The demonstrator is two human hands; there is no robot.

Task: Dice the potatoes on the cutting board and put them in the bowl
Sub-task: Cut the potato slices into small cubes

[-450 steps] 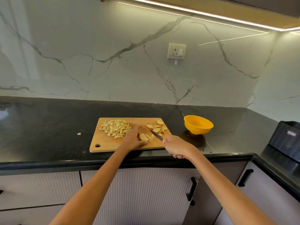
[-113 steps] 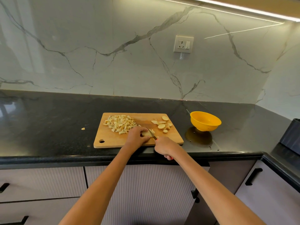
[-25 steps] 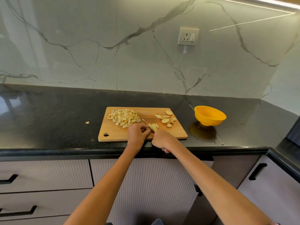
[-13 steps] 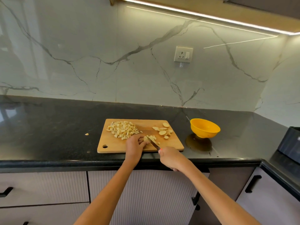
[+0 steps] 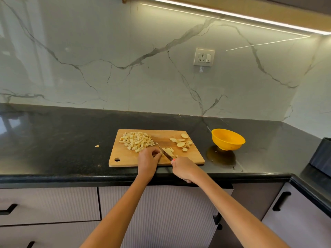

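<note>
Wooden cutting board (image 5: 125, 158) lies at the frame's centre on the black counter (image 5: 53, 136). Left hand (image 5: 148, 161) curls its fingers over potato pieces (image 5: 168, 151) at the board's lower middle; right hand (image 5: 183, 168) grips the knife (image 5: 165, 153), blade angled among them. Diced potato (image 5: 137, 140) heaps at the board's upper left, slices (image 5: 181, 141) at its upper right. Yellow bowl (image 5: 227, 139) sits right of the board.

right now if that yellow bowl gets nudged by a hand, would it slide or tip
The yellow bowl looks like thin plastic and appears empty, so probably light. It flares wide from a narrow base, so a push at the rim might tip it. The black countertop is glossy, so a low push would likely slide it.
</note>
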